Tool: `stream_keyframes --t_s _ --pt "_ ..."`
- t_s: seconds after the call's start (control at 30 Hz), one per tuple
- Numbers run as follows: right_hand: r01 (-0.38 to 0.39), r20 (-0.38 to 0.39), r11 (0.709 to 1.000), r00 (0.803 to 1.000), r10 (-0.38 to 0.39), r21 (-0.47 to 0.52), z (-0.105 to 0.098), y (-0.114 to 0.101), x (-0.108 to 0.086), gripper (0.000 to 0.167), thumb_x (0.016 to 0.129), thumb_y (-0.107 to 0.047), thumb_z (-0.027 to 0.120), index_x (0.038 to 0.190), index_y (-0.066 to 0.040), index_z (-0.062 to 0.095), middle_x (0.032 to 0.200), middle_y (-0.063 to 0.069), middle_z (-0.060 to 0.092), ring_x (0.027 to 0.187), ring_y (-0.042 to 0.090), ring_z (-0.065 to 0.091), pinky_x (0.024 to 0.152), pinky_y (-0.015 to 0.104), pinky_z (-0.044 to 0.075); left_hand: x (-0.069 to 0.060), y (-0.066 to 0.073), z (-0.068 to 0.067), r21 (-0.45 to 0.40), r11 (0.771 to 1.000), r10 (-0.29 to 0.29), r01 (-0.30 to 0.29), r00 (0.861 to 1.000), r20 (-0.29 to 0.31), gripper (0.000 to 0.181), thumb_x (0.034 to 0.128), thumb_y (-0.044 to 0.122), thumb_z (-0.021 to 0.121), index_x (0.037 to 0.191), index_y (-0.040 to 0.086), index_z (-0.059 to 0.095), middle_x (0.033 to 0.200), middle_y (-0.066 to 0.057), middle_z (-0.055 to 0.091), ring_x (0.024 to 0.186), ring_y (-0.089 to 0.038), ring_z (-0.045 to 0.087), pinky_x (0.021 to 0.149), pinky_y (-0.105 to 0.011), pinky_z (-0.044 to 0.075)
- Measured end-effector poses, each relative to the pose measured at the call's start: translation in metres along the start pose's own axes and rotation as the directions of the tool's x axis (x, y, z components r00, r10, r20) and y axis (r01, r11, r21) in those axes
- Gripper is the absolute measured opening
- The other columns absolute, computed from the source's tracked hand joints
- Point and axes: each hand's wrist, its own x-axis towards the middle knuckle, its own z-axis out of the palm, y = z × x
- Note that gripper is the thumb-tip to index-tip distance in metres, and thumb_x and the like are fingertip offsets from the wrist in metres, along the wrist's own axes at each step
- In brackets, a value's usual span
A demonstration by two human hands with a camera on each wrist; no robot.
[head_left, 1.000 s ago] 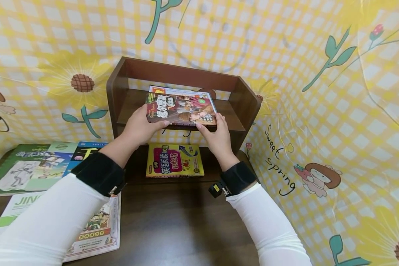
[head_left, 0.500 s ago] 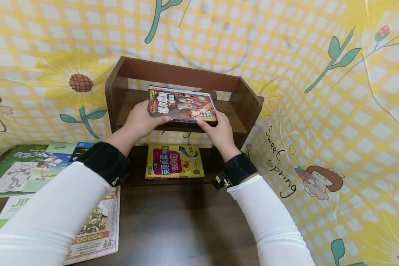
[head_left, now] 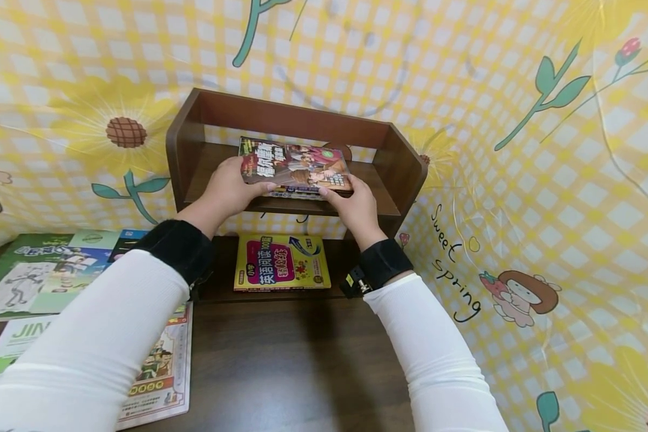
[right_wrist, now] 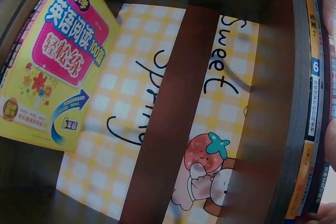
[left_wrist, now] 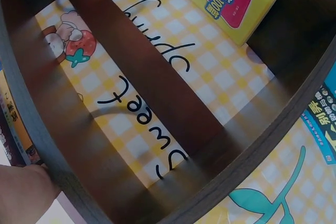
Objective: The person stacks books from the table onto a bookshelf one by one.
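Note:
On the upper deck of a brown wooden bookshelf (head_left: 291, 109), a dark-covered picture book (head_left: 297, 165) lies flat on top of other books. My left hand (head_left: 231, 187) grips its left end, thumb along the front edge. At the right end my right hand (head_left: 358, 207) holds it with the thumb in front. The right wrist view shows the spines of stacked books (right_wrist: 314, 98) beyond the deck's edge, with fingers around them. In the left wrist view only part of my left hand (left_wrist: 26, 195) appears, beside book edges. My fingers' far sides are hidden.
A yellow book (head_left: 282, 262) lies on the bookshelf's lower level. Several books and booklets, among them a green one (head_left: 21, 276) and a white one (head_left: 164, 366), lie on the dark table (head_left: 270, 360) at left. A patterned cloth wall (head_left: 497, 198) stands behind and right.
Both hands have moved the dark picture book slightly back, over the books beneath. The lighter cover behind it is now mostly covered, and lower spines show at the front.

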Motion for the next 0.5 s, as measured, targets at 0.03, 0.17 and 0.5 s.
stream_keyframes --t_s 0.03,0.17,0.5 --pt "-0.006 -0.002 1.000 1.000 0.006 0.008 0.000 0.000 0.001 0.073 0.088 -0.045 0.067 0.148 -0.012 0.039 0.148 0.010 0.040 0.136 0.027 0.037 0.109 0.039 0.036 0.001 0.000 0.000 -0.002 1.000 -0.003 0.003 1.000 0.002 0.085 0.0933 0.039 0.062 0.151 -0.005 0.018 0.155 -0.027 0.019 0.141 -0.043 0.022 0.114 -0.054 0.024" --pt "-0.017 -0.021 1.000 1.000 0.017 0.011 0.003 0.000 0.004 0.072 0.088 -0.044 0.068 0.147 -0.013 0.041 0.147 0.010 0.042 0.135 0.027 0.039 0.108 0.039 0.037 0.004 0.000 0.000 -0.013 1.000 -0.010 0.010 1.000 0.007 0.086 0.0936 0.038 0.062 0.151 -0.005 0.015 0.156 -0.027 0.016 0.142 -0.043 0.020 0.114 -0.053 0.023" --pt "-0.025 -0.061 0.999 0.998 0.026 0.025 0.007 0.002 0.008 0.075 0.087 -0.043 0.069 0.148 -0.011 0.038 0.150 0.010 0.038 0.139 0.026 0.035 0.111 0.037 0.033 0.011 -0.002 0.003 -0.007 1.000 -0.014 0.014 1.000 0.008 0.091 0.0937 0.040 0.061 0.152 -0.005 0.009 0.158 -0.026 0.007 0.144 -0.043 0.013 0.116 -0.052 0.019"
